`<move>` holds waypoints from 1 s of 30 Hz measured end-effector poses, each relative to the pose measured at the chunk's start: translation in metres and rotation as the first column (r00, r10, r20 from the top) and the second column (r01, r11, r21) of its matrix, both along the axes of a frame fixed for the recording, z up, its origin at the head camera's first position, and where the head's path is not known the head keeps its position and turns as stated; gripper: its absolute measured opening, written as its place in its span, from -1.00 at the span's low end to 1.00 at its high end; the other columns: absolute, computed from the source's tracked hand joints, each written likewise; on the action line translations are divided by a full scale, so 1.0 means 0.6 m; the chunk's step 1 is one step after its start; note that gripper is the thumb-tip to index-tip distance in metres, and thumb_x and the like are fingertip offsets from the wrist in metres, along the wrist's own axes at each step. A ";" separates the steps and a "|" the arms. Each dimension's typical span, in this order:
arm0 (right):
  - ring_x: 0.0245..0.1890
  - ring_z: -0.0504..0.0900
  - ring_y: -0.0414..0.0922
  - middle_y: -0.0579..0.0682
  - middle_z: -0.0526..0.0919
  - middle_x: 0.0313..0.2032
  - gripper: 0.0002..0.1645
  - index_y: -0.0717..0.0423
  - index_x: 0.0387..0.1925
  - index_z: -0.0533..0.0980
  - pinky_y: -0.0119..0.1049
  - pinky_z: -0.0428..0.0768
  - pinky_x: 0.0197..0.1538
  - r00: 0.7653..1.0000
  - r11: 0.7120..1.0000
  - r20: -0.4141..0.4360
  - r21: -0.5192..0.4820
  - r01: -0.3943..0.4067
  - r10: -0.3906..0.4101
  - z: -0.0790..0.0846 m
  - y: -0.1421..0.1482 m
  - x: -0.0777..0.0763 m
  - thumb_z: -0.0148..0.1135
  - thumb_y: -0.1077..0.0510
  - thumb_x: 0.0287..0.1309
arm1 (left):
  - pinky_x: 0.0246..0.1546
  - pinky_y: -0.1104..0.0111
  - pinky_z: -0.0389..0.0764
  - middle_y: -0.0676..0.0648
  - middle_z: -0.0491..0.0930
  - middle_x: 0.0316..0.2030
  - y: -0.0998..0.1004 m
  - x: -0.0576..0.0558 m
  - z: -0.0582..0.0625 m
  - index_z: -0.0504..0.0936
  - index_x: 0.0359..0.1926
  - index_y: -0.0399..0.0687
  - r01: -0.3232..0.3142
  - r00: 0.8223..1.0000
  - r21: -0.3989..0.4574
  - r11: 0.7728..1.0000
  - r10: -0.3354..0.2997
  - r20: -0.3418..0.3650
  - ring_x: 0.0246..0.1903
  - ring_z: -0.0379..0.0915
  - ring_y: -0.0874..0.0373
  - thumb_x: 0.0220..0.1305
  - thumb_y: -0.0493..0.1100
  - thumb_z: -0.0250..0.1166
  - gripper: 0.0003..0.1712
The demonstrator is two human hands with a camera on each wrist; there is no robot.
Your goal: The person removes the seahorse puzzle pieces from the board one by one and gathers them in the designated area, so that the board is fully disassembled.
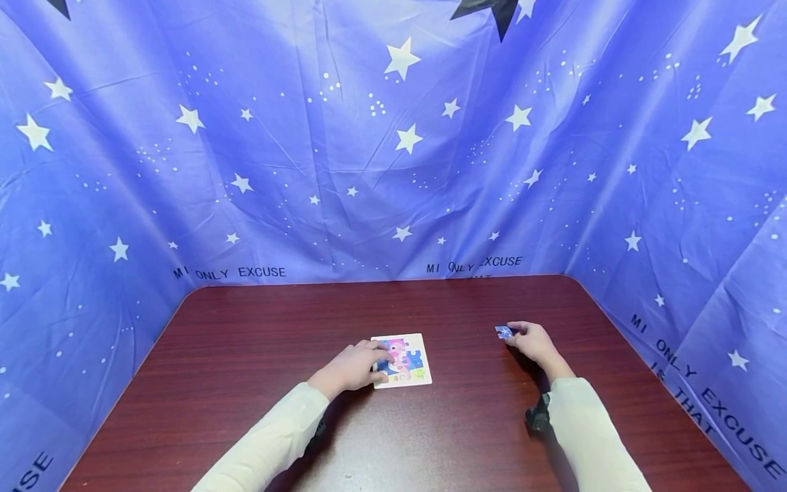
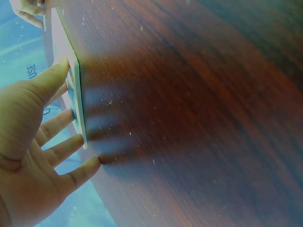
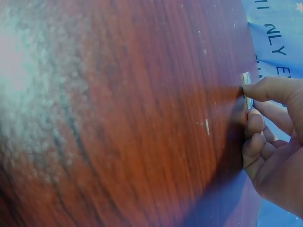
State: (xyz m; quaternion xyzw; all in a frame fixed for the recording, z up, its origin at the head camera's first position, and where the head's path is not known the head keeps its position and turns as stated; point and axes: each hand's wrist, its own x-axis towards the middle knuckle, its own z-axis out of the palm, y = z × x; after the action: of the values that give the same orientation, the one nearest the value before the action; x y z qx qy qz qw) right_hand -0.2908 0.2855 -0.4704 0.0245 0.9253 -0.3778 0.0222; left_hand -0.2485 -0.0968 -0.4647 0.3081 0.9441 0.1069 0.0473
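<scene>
In the head view a jigsaw puzzle board (image 1: pixel 421 345) with a white border lies flat near the table's middle. Its picture has a pink figure on blue, and a pale bare patch shows at its upper right. My left hand (image 1: pixel 350 367) rests on the board's left side with fingers spread, covering part of the picture. From the left wrist view, the thumb and some fingertips touch the board (image 2: pixel 76 78). Off to the right, my right hand (image 1: pixel 537 345) pinches a small blue puzzle piece (image 1: pixel 503 333). The right wrist view shows that piece (image 3: pixel 246 78) edge-on between thumb and fingers.
A dark reddish wooden table (image 1: pixel 393 437) lies under both hands. Blue cloth (image 1: pixel 344 137) with white stars and lettering hangs along its back and both sides. A black wrist device (image 1: pixel 538 414) sits under the right wrist.
</scene>
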 end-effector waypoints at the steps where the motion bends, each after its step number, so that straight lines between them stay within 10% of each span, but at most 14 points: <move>1: -0.45 0.37 -0.15 0.01 0.46 -0.49 -0.47 0.46 0.08 0.41 -0.40 0.31 -0.38 1.000 1.000 0.000 0.000 0.000 0.000 0.000 0.000 0.000 0.18 0.28 0.05 | 0.06 0.03 0.39 -0.04 0.45 0.15 0.000 0.000 0.000 0.56 0.07 0.15 -0.001 1.000 0.000 1.000 0.001 -0.001 0.15 0.36 -0.01 0.19 0.07 0.25 -0.59; 30: -0.60 0.43 -0.19 0.05 0.53 -0.46 -0.46 0.43 0.10 0.38 -0.34 0.44 -0.50 1.000 0.995 -0.001 -0.093 0.028 -0.028 -0.006 0.004 -0.001 0.20 0.25 0.08 | 0.07 0.02 0.39 -0.02 0.45 0.14 0.001 0.001 -0.002 0.57 0.05 0.15 -0.012 1.000 0.010 1.000 0.012 -0.001 0.16 0.35 0.00 0.18 0.06 0.26 -0.60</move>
State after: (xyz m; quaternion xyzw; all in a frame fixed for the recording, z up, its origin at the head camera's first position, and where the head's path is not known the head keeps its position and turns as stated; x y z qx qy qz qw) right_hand -0.2914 0.2881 -0.4740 0.0360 0.9064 -0.4206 0.0171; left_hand -0.2480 -0.0960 -0.4661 0.3026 0.9455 0.1119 0.0446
